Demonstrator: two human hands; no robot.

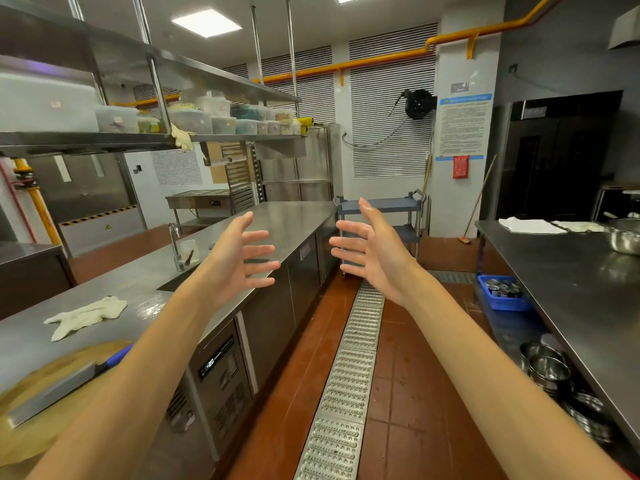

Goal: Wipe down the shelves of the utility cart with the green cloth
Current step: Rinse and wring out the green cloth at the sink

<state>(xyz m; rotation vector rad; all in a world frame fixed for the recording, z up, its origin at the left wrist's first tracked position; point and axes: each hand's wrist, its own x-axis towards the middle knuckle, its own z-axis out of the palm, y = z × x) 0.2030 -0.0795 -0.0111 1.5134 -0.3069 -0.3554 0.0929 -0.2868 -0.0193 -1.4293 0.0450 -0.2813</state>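
Note:
A grey-blue utility cart (398,205) with at least two shelves stands at the far end of the aisle, against the back wall. Both my arms are stretched out in front of me, palms facing each other. My left hand (242,258) is open with fingers spread and holds nothing. My right hand (370,249) is also open and empty, and it partly covers the cart's left side. No green cloth is in view.
A long steel counter (287,220) with a sink tap (175,244), a white cloth (88,315) and a cleaver (59,386) runs along the left. Another steel table (554,271) stands on the right, with a blue crate (502,292) and metal bowls below. A metal floor drain (349,375) runs down the red-tiled aisle.

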